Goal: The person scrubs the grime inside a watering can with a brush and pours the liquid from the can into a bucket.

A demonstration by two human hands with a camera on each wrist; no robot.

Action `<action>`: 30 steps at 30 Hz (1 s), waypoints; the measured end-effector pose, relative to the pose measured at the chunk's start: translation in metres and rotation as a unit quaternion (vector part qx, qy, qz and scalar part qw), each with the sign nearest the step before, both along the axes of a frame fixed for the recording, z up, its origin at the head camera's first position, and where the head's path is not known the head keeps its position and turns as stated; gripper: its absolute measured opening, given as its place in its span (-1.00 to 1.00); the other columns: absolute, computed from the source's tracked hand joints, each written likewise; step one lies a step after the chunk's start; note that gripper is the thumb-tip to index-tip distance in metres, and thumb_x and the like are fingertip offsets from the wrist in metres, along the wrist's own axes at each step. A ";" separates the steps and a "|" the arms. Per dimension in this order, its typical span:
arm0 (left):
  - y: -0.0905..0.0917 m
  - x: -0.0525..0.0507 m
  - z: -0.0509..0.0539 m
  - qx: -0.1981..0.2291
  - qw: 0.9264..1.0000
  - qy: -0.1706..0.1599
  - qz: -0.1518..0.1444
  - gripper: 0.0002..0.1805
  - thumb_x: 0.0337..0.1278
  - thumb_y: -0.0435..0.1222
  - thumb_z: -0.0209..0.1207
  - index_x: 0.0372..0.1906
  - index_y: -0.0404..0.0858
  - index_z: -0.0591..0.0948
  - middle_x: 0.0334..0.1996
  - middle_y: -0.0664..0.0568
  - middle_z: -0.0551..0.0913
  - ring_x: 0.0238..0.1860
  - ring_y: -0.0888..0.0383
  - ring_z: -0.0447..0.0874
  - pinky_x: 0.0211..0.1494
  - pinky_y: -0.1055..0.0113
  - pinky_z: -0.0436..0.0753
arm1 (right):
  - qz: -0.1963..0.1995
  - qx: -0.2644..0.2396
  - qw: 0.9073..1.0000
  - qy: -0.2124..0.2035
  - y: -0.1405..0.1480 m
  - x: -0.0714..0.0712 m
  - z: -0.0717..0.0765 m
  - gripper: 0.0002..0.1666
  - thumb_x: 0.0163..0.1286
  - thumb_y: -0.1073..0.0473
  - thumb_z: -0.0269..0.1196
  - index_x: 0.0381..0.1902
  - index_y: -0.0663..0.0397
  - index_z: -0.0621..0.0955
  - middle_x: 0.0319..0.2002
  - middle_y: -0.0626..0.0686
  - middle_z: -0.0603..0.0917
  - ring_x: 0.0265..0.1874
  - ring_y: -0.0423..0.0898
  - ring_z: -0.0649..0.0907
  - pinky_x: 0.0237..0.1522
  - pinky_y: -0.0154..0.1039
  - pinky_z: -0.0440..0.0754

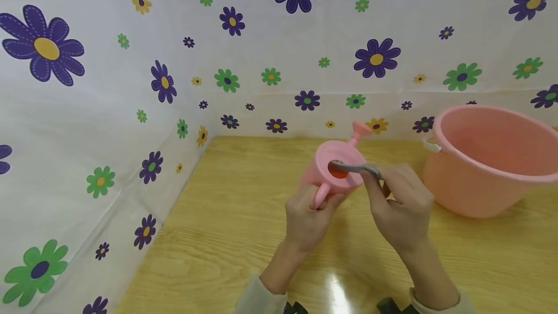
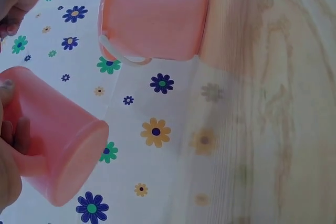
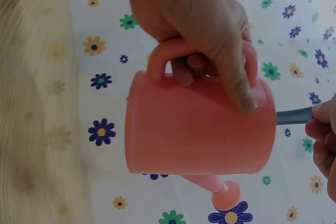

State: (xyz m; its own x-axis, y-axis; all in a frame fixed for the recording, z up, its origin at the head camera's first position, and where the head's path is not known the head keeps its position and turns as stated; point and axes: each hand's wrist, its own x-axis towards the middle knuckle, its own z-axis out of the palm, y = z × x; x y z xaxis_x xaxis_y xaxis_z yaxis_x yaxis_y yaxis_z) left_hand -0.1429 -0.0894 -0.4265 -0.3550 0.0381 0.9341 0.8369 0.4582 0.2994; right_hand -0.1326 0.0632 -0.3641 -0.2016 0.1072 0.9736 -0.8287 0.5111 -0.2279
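A pink watering can (image 1: 308, 174) with a flared spout head (image 1: 361, 129) is held tilted above the table, its round opening turned toward me. My left hand (image 1: 307, 217) grips its loop handle (image 1: 321, 196), fingers curled through it, as the right wrist view also shows. My right hand (image 1: 403, 207) pinches a slim blue-grey handled tool (image 1: 355, 168). The tool's far end reaches into the can's opening, so its kind cannot be told. Orange-red shows inside the opening. In the left wrist view, the can's flat base (image 2: 81, 163) faces the camera.
To the right, a large pink bucket (image 1: 471, 183) with a white handle fitting (image 1: 431, 146) stands on the wood-grain table (image 1: 226, 227). Flower-printed white sheeting (image 1: 257, 52) covers the back and left sides.
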 end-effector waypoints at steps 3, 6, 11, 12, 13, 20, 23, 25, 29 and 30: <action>0.001 0.000 0.000 0.005 1.000 -0.002 -0.015 -0.48 0.13 -0.18 0.40 -0.65 -0.17 0.27 -0.70 0.09 0.27 -0.63 0.26 0.21 -0.55 0.56 0.21 | 0.017 -0.015 1.000 0.009 0.002 0.000 0.002 -0.57 0.40 0.08 0.32 -0.55 0.33 0.67 -0.69 0.07 0.48 -0.64 -0.10 0.35 -0.50 -0.39 0.27; 0.001 0.000 0.000 0.002 1.000 0.005 -0.027 -0.47 0.12 -0.19 0.40 -0.66 -0.16 0.26 -0.70 0.09 0.27 -0.63 0.26 0.21 -0.55 0.55 0.22 | 0.031 0.029 0.999 0.006 0.002 -0.003 0.001 -0.61 0.42 0.09 0.29 -0.49 0.32 0.70 -0.64 0.08 0.57 -0.62 -0.08 0.38 -0.47 -0.37 0.32; 0.000 0.002 -0.002 -0.011 0.999 0.024 -0.029 -0.48 0.14 -0.17 0.39 -0.65 -0.15 0.26 -0.70 0.10 0.26 -0.64 0.27 0.21 -0.56 0.55 0.24 | 0.041 0.053 0.997 -0.038 0.011 0.004 0.004 -0.60 0.41 0.01 0.30 -0.43 0.26 0.75 -0.54 0.07 0.70 -0.57 -0.11 0.53 -0.42 -0.43 0.43; 0.000 0.002 -0.002 -0.013 0.999 0.027 -0.030 -0.48 0.14 -0.18 0.39 -0.65 -0.16 0.26 -0.70 0.09 0.26 -0.64 0.26 0.22 -0.56 0.55 0.24 | 0.048 0.043 0.997 -0.045 0.013 0.007 0.005 -0.60 0.39 0.01 0.31 -0.43 0.26 0.75 -0.53 0.07 0.71 -0.56 -0.15 0.53 -0.42 -0.46 0.42; 0.000 0.003 -0.002 -0.014 0.999 0.028 -0.031 -0.48 0.12 -0.19 0.40 -0.64 -0.16 0.27 -0.69 0.09 0.27 -0.64 0.25 0.22 -0.55 0.54 0.25 | 0.061 0.031 0.996 -0.054 0.015 0.009 0.006 -0.62 0.37 0.02 0.34 -0.43 0.26 0.75 -0.52 0.08 0.72 -0.56 -0.19 0.52 -0.42 -0.48 0.40; 0.003 0.005 -0.001 -0.018 0.998 0.041 -0.032 -0.50 0.20 -0.14 0.33 -0.64 -0.15 0.27 -0.69 0.10 0.28 -0.63 0.26 0.22 -0.56 0.54 0.26 | 0.211 0.007 0.968 -0.137 0.020 0.017 0.009 -0.92 0.17 0.49 0.38 -0.35 0.32 0.72 -0.49 -0.01 0.69 -0.62 -0.32 0.39 -0.59 -0.47 0.30; 0.004 0.005 0.000 -0.016 0.999 0.042 -0.022 -0.49 0.22 -0.14 0.32 -0.64 -0.15 0.25 -0.70 0.10 0.25 -0.64 0.27 0.18 -0.57 0.53 0.23 | 0.261 0.018 0.953 -0.152 0.023 0.021 0.010 -0.73 0.00 0.58 0.34 -0.29 0.31 0.69 -0.50 -0.03 0.61 -0.61 -0.28 0.40 -0.63 -0.43 0.32; 0.004 0.005 0.001 -0.017 0.999 0.041 -0.012 -0.48 0.23 -0.14 0.31 -0.64 -0.15 0.23 -0.70 0.10 0.23 -0.63 0.26 0.16 -0.57 0.52 0.21 | 0.255 0.025 0.951 -0.174 0.024 0.025 0.012 -0.66 -0.05 0.57 0.35 -0.26 0.25 0.68 -0.49 -0.04 0.59 -0.59 -0.28 0.42 -0.63 -0.43 0.35; 0.002 0.004 0.002 -0.025 0.999 0.037 -0.008 -0.47 0.23 -0.15 0.32 -0.65 -0.15 0.23 -0.70 0.10 0.24 -0.63 0.24 0.20 -0.54 0.51 0.23 | 0.163 0.031 0.961 -0.220 0.023 0.028 0.013 -0.65 -0.03 0.53 0.39 -0.23 0.20 0.69 -0.47 -0.04 0.63 -0.55 -0.31 0.50 -0.57 -0.49 0.46; 0.002 0.004 0.002 -0.028 0.999 0.036 -0.008 -0.47 0.22 -0.15 0.33 -0.65 -0.15 0.23 -0.70 0.10 0.24 -0.63 0.24 0.20 -0.54 0.51 0.23 | 0.138 0.027 0.964 -0.224 0.022 0.028 0.013 -0.67 0.00 0.54 0.37 -0.24 0.21 0.70 -0.49 -0.04 0.63 -0.56 -0.32 0.51 -0.56 -0.51 0.48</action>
